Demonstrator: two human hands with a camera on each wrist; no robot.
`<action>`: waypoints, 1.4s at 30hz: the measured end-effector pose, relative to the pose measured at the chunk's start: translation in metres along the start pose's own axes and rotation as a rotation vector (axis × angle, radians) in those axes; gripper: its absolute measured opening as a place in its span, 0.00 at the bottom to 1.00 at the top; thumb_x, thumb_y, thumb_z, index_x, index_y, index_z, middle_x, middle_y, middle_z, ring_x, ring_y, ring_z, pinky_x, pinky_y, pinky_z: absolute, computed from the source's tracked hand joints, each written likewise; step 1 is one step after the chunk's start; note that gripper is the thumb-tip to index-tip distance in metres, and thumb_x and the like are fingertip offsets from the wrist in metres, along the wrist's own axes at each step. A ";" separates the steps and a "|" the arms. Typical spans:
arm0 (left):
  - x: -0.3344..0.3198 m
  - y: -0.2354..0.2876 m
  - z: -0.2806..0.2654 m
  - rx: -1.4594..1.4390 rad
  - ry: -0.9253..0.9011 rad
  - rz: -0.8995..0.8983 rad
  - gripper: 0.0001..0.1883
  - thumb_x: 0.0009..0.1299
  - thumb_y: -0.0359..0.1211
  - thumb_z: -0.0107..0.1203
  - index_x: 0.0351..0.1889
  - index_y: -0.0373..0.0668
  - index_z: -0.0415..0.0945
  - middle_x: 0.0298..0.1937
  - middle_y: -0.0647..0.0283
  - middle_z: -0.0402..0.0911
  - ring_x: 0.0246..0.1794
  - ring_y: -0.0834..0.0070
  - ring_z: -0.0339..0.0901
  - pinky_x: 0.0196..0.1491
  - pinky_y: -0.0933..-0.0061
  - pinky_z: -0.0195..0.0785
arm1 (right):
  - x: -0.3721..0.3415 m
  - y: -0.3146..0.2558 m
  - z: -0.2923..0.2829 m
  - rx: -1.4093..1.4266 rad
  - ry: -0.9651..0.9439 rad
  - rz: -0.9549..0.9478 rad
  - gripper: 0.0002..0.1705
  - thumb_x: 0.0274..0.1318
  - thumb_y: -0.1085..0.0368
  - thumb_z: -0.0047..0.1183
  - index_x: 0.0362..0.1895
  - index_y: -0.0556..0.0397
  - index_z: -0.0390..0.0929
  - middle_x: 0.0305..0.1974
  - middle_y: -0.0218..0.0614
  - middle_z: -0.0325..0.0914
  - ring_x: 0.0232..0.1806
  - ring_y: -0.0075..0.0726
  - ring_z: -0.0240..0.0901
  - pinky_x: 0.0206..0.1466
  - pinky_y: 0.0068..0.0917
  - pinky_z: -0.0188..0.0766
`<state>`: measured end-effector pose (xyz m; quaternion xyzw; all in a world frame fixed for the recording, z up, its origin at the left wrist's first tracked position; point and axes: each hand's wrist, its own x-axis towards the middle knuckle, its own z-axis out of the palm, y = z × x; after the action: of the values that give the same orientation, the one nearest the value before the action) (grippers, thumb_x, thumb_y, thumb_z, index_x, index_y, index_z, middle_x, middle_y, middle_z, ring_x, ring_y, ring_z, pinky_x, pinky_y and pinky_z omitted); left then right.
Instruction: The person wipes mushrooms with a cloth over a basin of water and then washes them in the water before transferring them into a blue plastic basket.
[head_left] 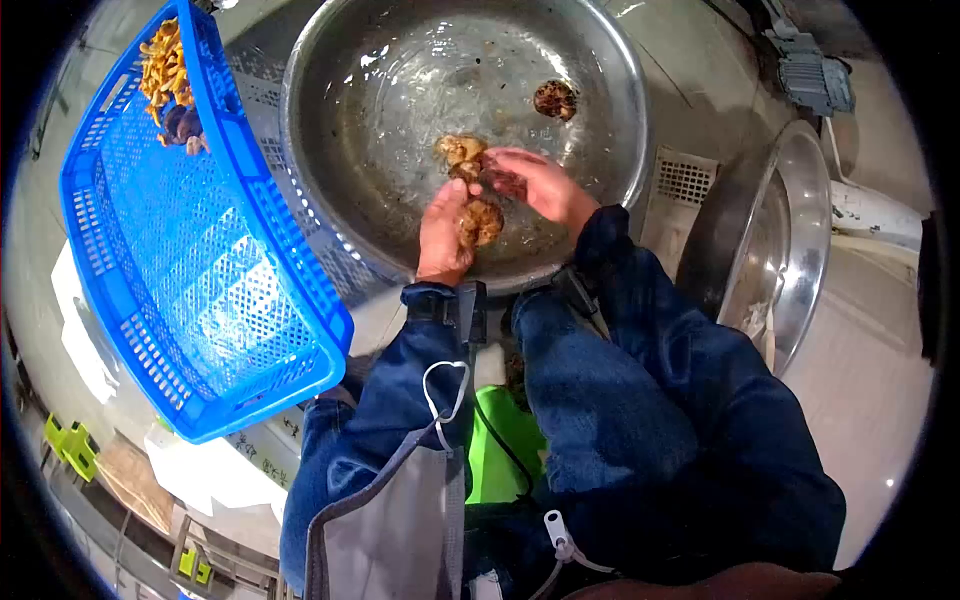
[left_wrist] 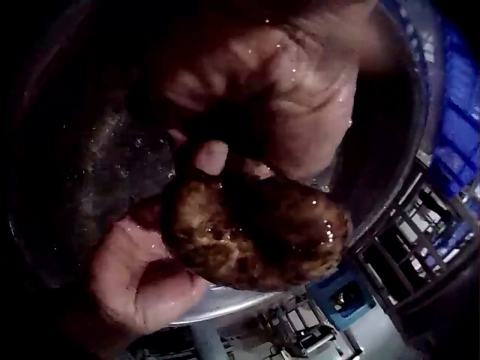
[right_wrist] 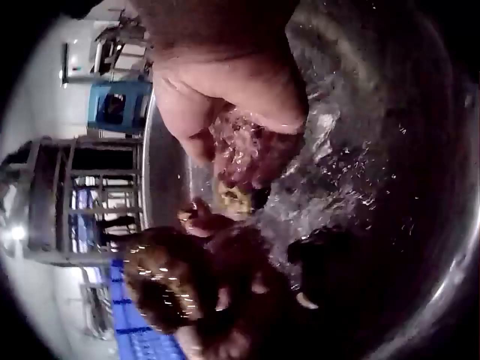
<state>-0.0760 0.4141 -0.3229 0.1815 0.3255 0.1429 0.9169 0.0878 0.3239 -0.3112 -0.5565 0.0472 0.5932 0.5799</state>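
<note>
Over the water in a large metal basin point(head_left: 625, 60), my left hand point(head_left: 445, 232) grips a brown, mottled mushroom point(head_left: 482, 222). The same wet mushroom point(left_wrist: 255, 232) fills the middle of the left wrist view, fingertips at its upper edge. Just ahead of the left fingertips are a small brown mushroom piece point(head_left: 465, 172) and a tan mushroom point(head_left: 460, 148). My right hand point(head_left: 540, 185) is cupped beside them, fingers toward the left hand. Water glistens in its palm in the right wrist view, where splashes surround the hand point(right_wrist: 232, 97). Another dark brown mushroom point(head_left: 555, 100) lies farther right in the basin.
A blue perforated basket point(head_left: 215, 400) stands left of the basin, with orange-yellow mushrooms point(head_left: 165, 70) and a dark purplish piece point(head_left: 182, 124) at its far end. A second metal basin point(head_left: 800, 240) leans at the right, near a floor grate point(head_left: 685, 175). A motor point(head_left: 815, 80) sits farther back.
</note>
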 end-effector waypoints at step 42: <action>0.031 0.347 -0.099 0.561 0.610 0.682 0.11 0.70 0.30 0.45 0.42 0.36 0.77 0.31 0.63 0.79 0.23 0.75 0.74 0.29 0.74 0.71 | 0.036 0.035 0.014 -0.835 -0.035 -0.230 0.26 0.58 0.55 0.59 0.57 0.52 0.71 0.47 0.38 0.78 0.49 0.34 0.74 0.53 0.29 0.68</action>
<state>-0.1666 0.7592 -0.2637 0.4651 0.5253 0.3865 0.5987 0.0638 0.3457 -0.3526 -0.7349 -0.2692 0.5021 0.3680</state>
